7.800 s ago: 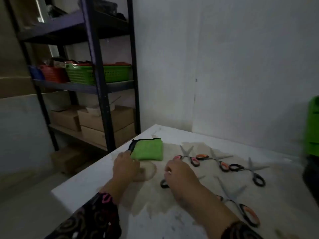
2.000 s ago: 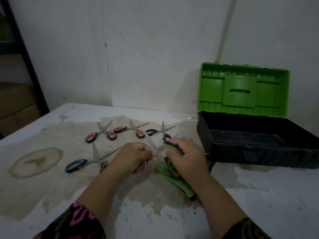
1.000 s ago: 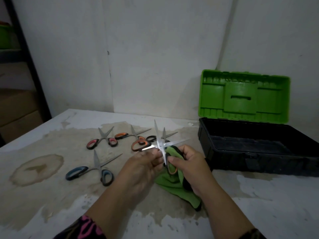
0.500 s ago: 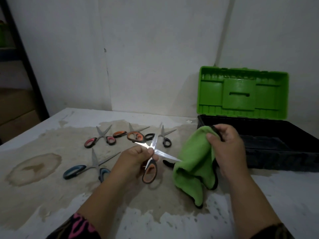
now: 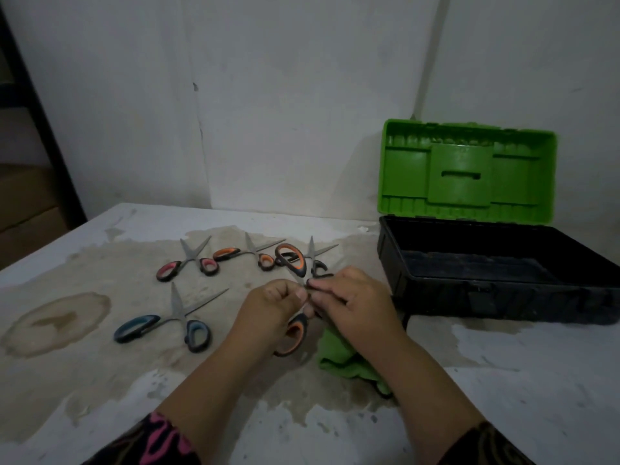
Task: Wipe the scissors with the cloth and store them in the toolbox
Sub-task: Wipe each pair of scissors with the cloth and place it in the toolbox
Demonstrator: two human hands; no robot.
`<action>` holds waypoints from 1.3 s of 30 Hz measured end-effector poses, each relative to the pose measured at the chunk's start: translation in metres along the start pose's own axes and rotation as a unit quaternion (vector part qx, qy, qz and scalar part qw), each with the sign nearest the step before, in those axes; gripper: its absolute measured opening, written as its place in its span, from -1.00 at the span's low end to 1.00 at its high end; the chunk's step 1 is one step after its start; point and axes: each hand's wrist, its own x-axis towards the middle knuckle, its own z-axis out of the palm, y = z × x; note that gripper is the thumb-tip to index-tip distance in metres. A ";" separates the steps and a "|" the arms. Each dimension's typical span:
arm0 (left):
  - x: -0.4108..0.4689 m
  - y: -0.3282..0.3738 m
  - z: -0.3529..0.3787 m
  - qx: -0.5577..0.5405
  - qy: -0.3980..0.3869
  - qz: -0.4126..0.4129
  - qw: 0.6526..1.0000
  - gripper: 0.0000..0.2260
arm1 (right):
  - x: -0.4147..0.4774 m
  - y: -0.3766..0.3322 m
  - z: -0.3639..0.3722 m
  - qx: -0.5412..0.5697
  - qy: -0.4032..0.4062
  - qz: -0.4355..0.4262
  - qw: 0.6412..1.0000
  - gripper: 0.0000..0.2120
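My left hand (image 5: 268, 310) is pinching the orange-handled scissors (image 5: 295, 297). My right hand (image 5: 355, 303) is clamping the green cloth (image 5: 342, 357) on them. The toolbox (image 5: 496, 283) is standing open nearby.

Matt metal scissors (image 5: 291, 297), soft fuzzy cloth (image 5: 345, 357), glossy plastic toolbox (image 5: 469, 250), rough stained table (image 5: 100, 380)

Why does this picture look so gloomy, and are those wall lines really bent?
Head view: the light is dim and flat, so the black toolbox interior sinks into shadow, while its green lid is the brightest thing in the frame. The wide-angle lens makes the wall seam and shelf post lean at the edges. The hands and the orange-handled scissors look slightly soft. No strong glare shows.
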 end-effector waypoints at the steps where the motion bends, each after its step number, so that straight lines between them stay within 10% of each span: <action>1: 0.001 0.000 0.000 -0.010 0.000 -0.002 1.000 -0.73 | -0.002 -0.002 0.001 0.010 -0.013 -0.005 1.000 -0.79; 18: -0.003 0.006 -0.003 -0.024 -0.014 -0.003 1.000 -0.75 | -0.003 -0.007 0.002 0.019 0.003 0.007 1.000 -0.89; 24: -0.004 0.009 -0.006 -0.006 -0.032 0.019 0.999 -0.73 | 0.009 0.011 -0.009 0.012 0.124 0.085 0.989 -0.86; 31: -0.001 0.007 -0.007 -0.037 -0.025 -0.010 0.999 -0.75 | -0.001 -0.005 0.006 0.045 0.027 0.033 0.998 -0.83; 39: 0.001 0.008 -0.013 -0.030 -0.027 -0.008 0.999 -0.72 | 0.008 0.012 -0.027 0.058 0.206 0.147 0.966 -0.86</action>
